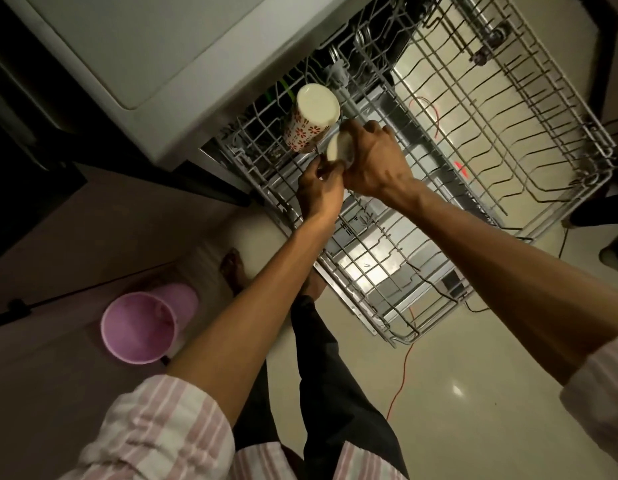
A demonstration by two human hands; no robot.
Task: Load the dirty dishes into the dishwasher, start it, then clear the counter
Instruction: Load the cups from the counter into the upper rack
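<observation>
A cream mug with a red flower pattern (309, 121) stands upside down in the pulled-out wire rack (439, 285) of the open dishwasher. Just right of it, my right hand (373, 161) grips a second cream cup (337, 148), tilted with its base toward me, low over the rack. My left hand (319, 192) is curled beside and below that cup, its fingertips pinching at the cup's lower edge or a rack wire; which one I cannot tell. The upper rack (508, 109) is pulled out to the right and holds nothing.
The white counter top (134, 50) overhangs the dishwasher at the upper left. A pink plastic bucket (141, 327) stands on the floor to my left. An orange cable (401, 382) trails across the tiled floor under the racks. My bare feet are beside the rack's near corner.
</observation>
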